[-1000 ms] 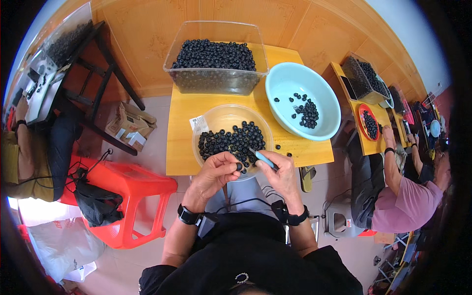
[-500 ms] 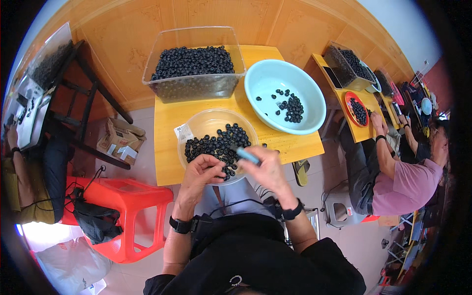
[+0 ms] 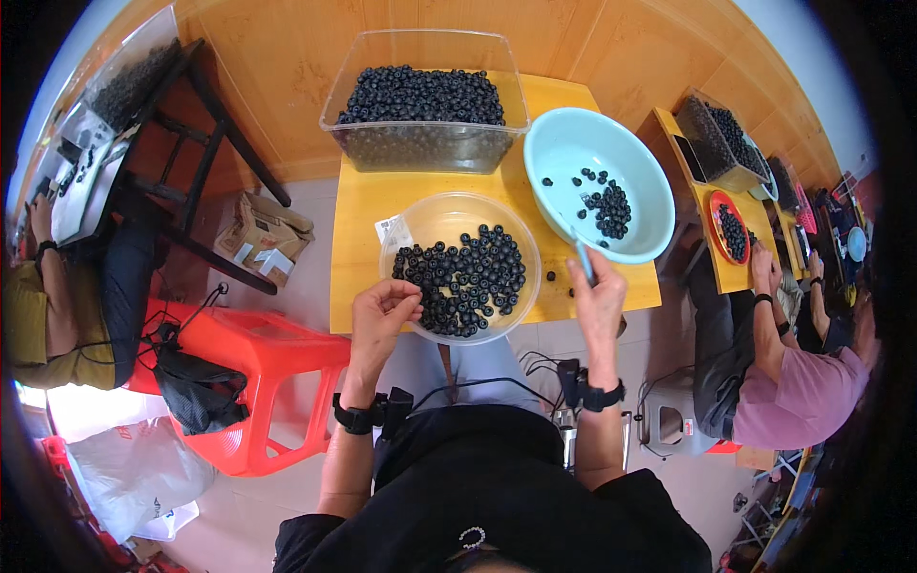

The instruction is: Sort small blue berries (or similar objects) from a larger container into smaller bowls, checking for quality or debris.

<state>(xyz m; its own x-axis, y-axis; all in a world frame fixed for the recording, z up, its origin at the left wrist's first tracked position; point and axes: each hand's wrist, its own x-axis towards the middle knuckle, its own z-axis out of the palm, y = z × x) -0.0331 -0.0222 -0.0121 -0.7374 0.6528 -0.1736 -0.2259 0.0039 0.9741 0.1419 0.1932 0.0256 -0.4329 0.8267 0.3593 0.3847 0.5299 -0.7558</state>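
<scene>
A round clear bowl (image 3: pixel 390 267) in front of me holds many small black bead-like pieces (image 3: pixel 478 272), some showing a hole. At its left rim my left hand (image 3: pixel 380 315) is closed, thumb and fingertips together; whether a piece is between them is too small to tell. My right hand (image 3: pixel 600 298) grips a slim light-blue tool (image 3: pixel 584 260), its kind unclear, pointing up at the near rim of the light-blue basin (image 3: pixel 659 224). Inside that basin lies a smaller pile of black pieces (image 3: pixel 608 210). Several loose ones lie on the table between bowl and basin.
A clear rectangular bin (image 3: pixel 425 151) full of black pieces stands at the back of the yellow table (image 3: pixel 358 205). Red stool (image 3: pixel 253 349) at left, cardboard box (image 3: pixel 263 239) behind it. Co-workers sit on both sides; the right one is at a red plate (image 3: pixel 714 222).
My right hand has swung right with the blue tool, from over the bowl to the basin's near rim. My left hand has shifted to the bowl's left rim. The whole view has shifted too.
</scene>
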